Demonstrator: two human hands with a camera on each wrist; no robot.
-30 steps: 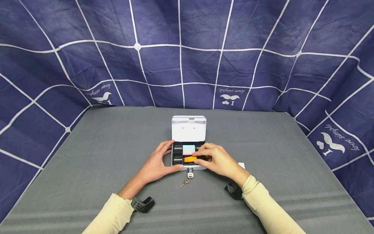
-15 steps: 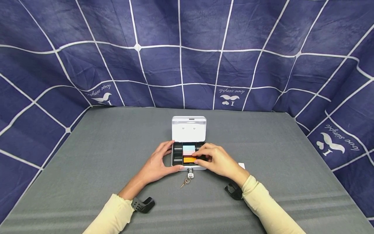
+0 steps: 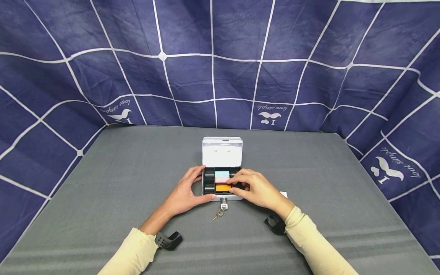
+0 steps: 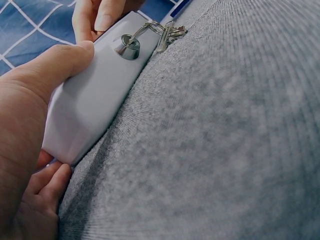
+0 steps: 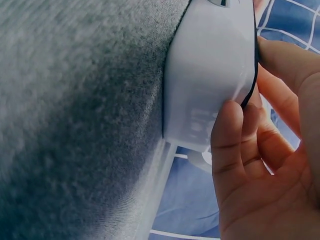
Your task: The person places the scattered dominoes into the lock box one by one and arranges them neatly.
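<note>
A white cash box (image 3: 207, 197) stands with its lid (image 3: 222, 156) raised, showing a black tray (image 3: 209, 174) inside. In the tray's middle compartment lie a light blue and pink block (image 3: 221, 174) and, in front, a flat orange block (image 3: 222, 188), resembling sticky-note pads. My left hand (image 3: 184, 191) grips the box's left end, thumb on the front wall. My right hand (image 3: 256, 188) reaches over the right side, thumb and index finger at the orange block's right end. In the right wrist view, other fingers (image 5: 227, 135) rest against the box's outer wall.
Two keys (image 3: 220, 211) hang on a ring from the front lock (image 4: 127, 47). A small white item (image 3: 284, 194) lies beyond my right wrist. Grey cloth (image 3: 154, 152) covers the table; a blue curtain (image 3: 185, 76) with white lines stands behind.
The orange block, tilted a second ago, now lies level in the tray compartment. Both hands and the box have stayed almost in place.
</note>
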